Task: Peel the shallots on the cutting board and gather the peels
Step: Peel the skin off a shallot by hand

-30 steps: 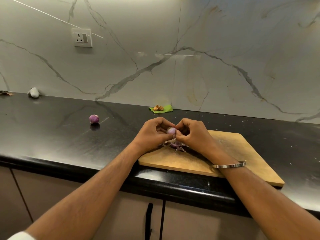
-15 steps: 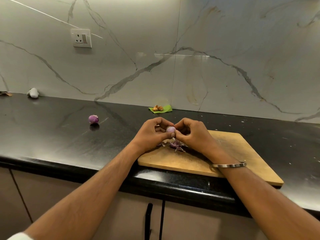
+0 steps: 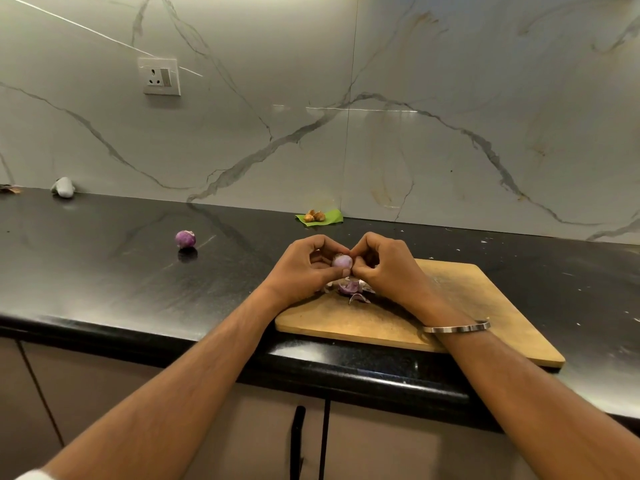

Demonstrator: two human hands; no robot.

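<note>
A person's left hand [image 3: 304,268] and right hand [image 3: 384,268] meet above the near-left part of a pale wooden cutting board [image 3: 485,306] on a glossy black stone table [image 3: 104,271]. Between them sits a small, round, pale-purple shallot [image 3: 342,261], held just off the board. The left thumb and fingers [image 3: 344,273] curl round it and pinch it steady; the right hand's fingers are curled in against its other side, apparently nipping at a flap of skin — the exact contact is hidden.

The step in hand looks like stripping the last skin. Done well, it calls for a firm left-hand hold while the right pulls the skin away in strips, working over the board so scraps drop onto the small heap of purple and papery peels [image 3: 351,289] lying directly below.

A second round purple shallot [image 3: 185,239] rests on the table, well left of the board and off it — it may need fetching.

No bowl or bin shows. The nearest thing to a holder is a flat green leaf-like sheet [image 3: 330,216] by the marble wall, carrying a few small brown pieces [image 3: 314,215].
</note>
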